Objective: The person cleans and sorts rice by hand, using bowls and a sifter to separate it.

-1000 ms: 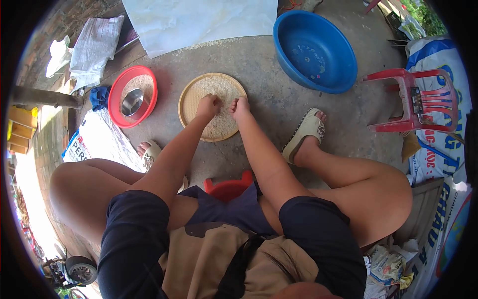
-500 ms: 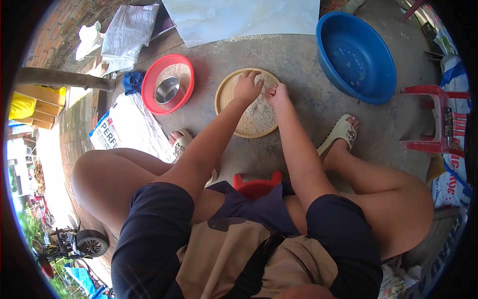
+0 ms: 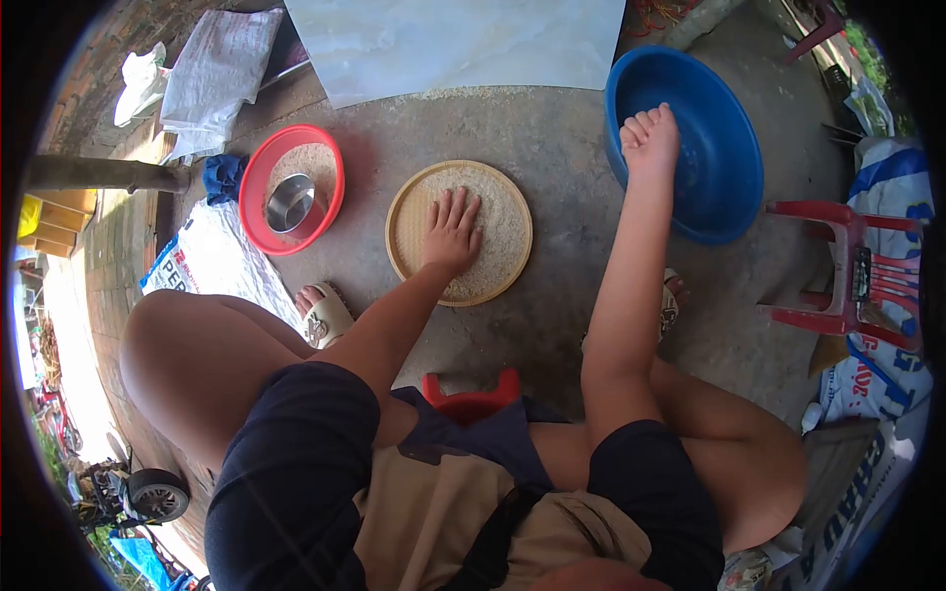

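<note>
A round woven tray (image 3: 404, 212) with a layer of rice grains lies on the concrete floor in front of me. My left hand (image 3: 451, 231) rests flat on the rice, fingers spread and holding nothing. My right hand (image 3: 650, 138) reaches out to the right over the near rim of a blue plastic basin (image 3: 724, 167). Its fingers are held close together and point into the basin. I cannot see whether anything small is between them.
A red bowl (image 3: 258, 172) holding grain and a small steel bowl (image 3: 289, 203) sits left of the tray. Nearby are a printed sack (image 3: 202, 261), a pale slab (image 3: 453, 39) behind the tray, a red plastic chair (image 3: 847, 266) at right, my sandalled foot (image 3: 325, 315) and a red stool (image 3: 471, 399) under me.
My right hand left the rice tray and swung right, out over the blue basin. My left hand went from curled to flat and spread on the rice.
</note>
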The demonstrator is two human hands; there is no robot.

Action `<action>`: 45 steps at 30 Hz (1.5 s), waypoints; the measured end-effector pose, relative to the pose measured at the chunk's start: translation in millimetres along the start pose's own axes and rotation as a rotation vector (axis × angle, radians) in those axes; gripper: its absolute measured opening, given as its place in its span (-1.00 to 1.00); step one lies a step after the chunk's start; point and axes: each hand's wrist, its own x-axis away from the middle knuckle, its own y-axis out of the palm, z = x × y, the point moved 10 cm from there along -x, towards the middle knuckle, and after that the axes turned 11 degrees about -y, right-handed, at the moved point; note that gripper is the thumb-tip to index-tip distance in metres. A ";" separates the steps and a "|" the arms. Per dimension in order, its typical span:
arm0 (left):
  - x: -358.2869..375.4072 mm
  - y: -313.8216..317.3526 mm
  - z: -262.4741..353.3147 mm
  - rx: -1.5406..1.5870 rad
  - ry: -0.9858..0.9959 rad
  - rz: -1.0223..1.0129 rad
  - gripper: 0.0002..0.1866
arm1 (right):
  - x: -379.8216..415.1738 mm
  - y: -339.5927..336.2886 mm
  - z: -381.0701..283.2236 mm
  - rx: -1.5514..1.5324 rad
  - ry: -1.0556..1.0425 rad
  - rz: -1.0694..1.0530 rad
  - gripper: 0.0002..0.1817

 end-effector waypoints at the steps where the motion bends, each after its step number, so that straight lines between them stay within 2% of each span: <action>1: -0.5 1.6 -0.7 0.000 -0.005 -0.016 -0.42 | -6.6 -6.0 -33.9 0.090 -0.132 0.066 -0.52; 3: -1.8 -0.1 3.0 0.017 -0.010 -0.021 -0.42 | -20.8 -14.7 -56.8 -0.181 -0.100 0.029 -0.53; 6: -1.4 -2.9 -1.8 0.045 0.026 -0.019 -0.42 | -33.8 -19.6 -24.9 -0.404 0.039 -0.032 -0.52; 7: -1.1 -4.3 -2.9 0.064 0.034 -0.011 -0.42 | -25.3 -6.0 5.6 -0.457 0.147 -0.039 -0.51; 10: 0.3 -6.9 -4.1 0.052 0.052 0.016 -0.44 | 24.7 49.7 126.4 -0.721 0.686 -0.054 -0.54; 12: 2.3 -3.6 -9.4 0.030 0.000 0.029 -0.44 | 63.4 67.7 198.0 -0.648 0.817 -0.035 -0.60; 15: 14.9 -17.8 -15.8 0.176 0.006 0.129 -0.44 | 126.3 68.7 290.3 -0.399 0.965 0.135 -0.67; 16: 20.2 -22.6 -16.9 0.154 0.047 0.142 -0.53 | 144.2 67.8 313.8 -0.313 0.995 0.191 -0.70; 18: 22.1 -37.0 -31.1 0.126 0.074 0.168 -0.59 | 172.2 80.6 343.9 -0.228 1.047 0.139 -0.70; 20: 15.4 -63.0 -66.2 0.092 -0.027 0.285 -0.74 | 186.1 91.7 358.4 -0.150 1.092 0.101 -0.71; 21: 7.0 -86.7 -93.8 0.100 -0.188 0.292 -0.80 | 186.4 112.1 357.9 -0.299 1.140 0.009 -0.71; 22: 5.3 -122.4 -121.5 0.128 -0.315 0.495 -0.81 | 185.6 132.0 354.3 -0.450 1.181 -0.083 -0.71; 23: 7.8 -156.9 -149.9 0.154 -0.438 0.701 -0.81 | 179.4 144.0 349.7 -0.417 1.137 -0.115 -0.66; 24: 7.9 -183.5 -181.1 0.217 -0.595 0.764 -0.76 | 178.0 157.9 344.4 -0.411 1.142 -0.124 -0.66; 26: 11.2 -226.9 -233.9 0.195 -0.746 0.926 -0.62 | 176.8 187.1 332.5 -0.375 1.124 -0.262 -0.61; 27: 15.1 -237.3 -261.5 0.175 -0.856 0.921 -0.54 | 176.3 192.4 332.6 -0.372 1.129 -0.265 -0.61; 28: 16.8 -236.9 -279.7 0.172 -0.862 0.922 -0.54 | 175.1 196.4 333.5 -0.338 1.112 -0.287 -0.60; 30: 43.8 -217.0 -332.2 0.108 -1.316 0.759 -0.47 | 178.7 200.5 340.1 -0.308 1.098 -0.314 -0.58; 31: 54.4 -218.4 -343.7 0.104 -1.317 0.766 -0.47 | 183.8 196.5 347.8 -0.328 1.137 -0.260 -0.60; 33: 43.0 -143.4 -361.6 0.278 -1.223 -0.114 -0.48 | 192.3 190.6 360.5 -0.342 1.180 -0.210 -0.61; 37: 40.5 -134.6 -361.0 0.233 -1.164 -0.183 -0.50 | 209.1 181.8 376.0 -0.384 1.208 -0.109 -0.67; 39: 37.0 -177.4 -352.7 0.196 -1.084 0.269 -0.49 | 212.9 182.7 375.1 -0.395 1.209 -0.104 -0.69; 40: 36.4 -182.2 -349.2 0.193 -1.080 0.277 -0.49 | 209.4 183.4 372.9 -0.391 1.178 -0.098 -0.69; 42: 38.4 -219.8 -330.7 0.028 -0.968 0.562 -0.40 | 203.9 185.6 366.5 -0.388 1.143 -0.095 -0.69; 43: 38.0 -225.4 -330.0 0.027 -0.967 0.563 -0.40 | 201.3 186.8 363.1 -0.386 1.123 -0.093 -0.69; 45: 42.4 -258.9 -310.9 -0.100 -0.755 0.815 -0.36 | 202.3 189.2 358.7 -0.382 1.114 -0.093 -0.69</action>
